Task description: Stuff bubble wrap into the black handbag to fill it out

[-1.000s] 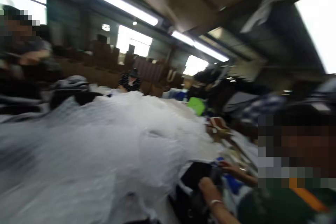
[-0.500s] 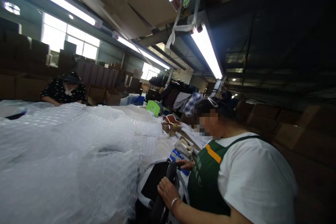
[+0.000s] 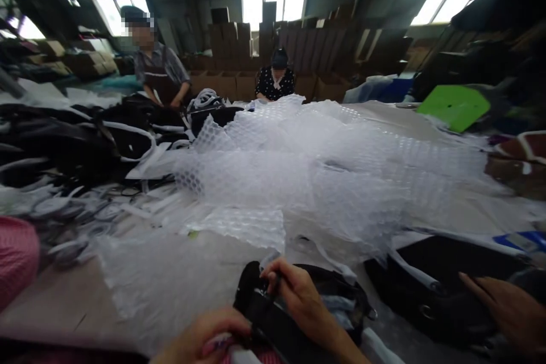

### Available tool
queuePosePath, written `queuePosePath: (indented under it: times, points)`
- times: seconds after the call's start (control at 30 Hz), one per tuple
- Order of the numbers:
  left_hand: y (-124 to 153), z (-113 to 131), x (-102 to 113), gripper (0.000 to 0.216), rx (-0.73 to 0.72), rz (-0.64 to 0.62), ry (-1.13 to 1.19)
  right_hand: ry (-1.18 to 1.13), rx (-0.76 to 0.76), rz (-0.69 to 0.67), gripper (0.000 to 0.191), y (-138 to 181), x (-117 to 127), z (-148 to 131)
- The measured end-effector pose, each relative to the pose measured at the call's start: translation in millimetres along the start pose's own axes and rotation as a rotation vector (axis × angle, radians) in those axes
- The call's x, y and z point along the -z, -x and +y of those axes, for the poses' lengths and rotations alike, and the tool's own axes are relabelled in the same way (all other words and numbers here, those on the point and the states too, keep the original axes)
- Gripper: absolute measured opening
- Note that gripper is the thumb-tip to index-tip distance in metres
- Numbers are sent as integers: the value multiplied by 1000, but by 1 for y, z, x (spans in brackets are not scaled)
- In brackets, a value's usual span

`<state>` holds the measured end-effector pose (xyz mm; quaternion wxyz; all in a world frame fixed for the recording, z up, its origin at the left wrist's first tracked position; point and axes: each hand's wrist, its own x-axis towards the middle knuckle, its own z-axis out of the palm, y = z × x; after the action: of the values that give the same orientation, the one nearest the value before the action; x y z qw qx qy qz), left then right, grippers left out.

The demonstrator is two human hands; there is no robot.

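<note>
Black bag held at the near edge of the surface, both hands on it.

The black bag (image 3: 294,318) lay nearest the person; the right hand (image 3: 298,296) pinched a small part at its top, apparently to work it, while the left hand (image 3: 205,341) gripped its near end, steadying it. Bubble wrap (image 3: 298,170) lay heaped beyond; a co-worker's hand (image 3: 503,304) rested on another bag (image 3: 435,278) at right.

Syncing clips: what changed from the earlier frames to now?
The view swung from the co-worker at the right down to the table. Now both own hands show: right hand pinches the black bag, left hand grips its near end. Bubble wrap still heaps the table; the co-worker's hand still rests on another bag.
</note>
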<state>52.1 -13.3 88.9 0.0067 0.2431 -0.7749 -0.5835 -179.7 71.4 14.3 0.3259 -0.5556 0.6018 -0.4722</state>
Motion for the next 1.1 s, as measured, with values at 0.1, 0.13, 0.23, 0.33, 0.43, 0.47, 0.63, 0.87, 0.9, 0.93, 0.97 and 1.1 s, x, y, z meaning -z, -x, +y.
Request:
queuePosePath:
  times: [0.1,0.13,0.23,0.33,0.43,0.47,0.63,0.87,0.9,0.93,0.97,1.1]
  points:
    - [-24,-2,8,22,-18,218,54,-126,-28,-19,23,-5,21,-38]
    - [-36,-2,5,23,-56,265,32,-157,-49,-29,22,-4,27,-46]
    - [-70,4,-10,25,-226,113,-79,-211,-95,-64,19,3,39,-58]
    - [-93,18,-21,9,-300,-114,-300,-266,-72,-87,13,9,45,-61]
    - [-100,28,-24,12,-257,-183,-513,-346,-59,-93,16,16,52,-59]
    - [-100,29,-24,16,-229,-185,-537,-366,-74,-82,18,19,55,-56]
    - [-93,19,-21,19,-126,-145,-436,-80,-230,38,17,39,61,-31]
    - [-94,12,-30,11,-184,-21,-397,-42,-384,14,23,52,67,-38]
    - [-96,12,-31,13,-182,-6,-348,-105,-402,-3,22,52,70,-42]
    - [-97,12,-31,16,-176,2,-265,-164,-413,-17,20,51,73,-45]
    - [-99,10,-32,20,-160,10,-149,-211,-417,-29,19,50,76,-47]
    - [-104,-5,-29,35,14,39,493,-263,-403,-96,19,49,85,-49]
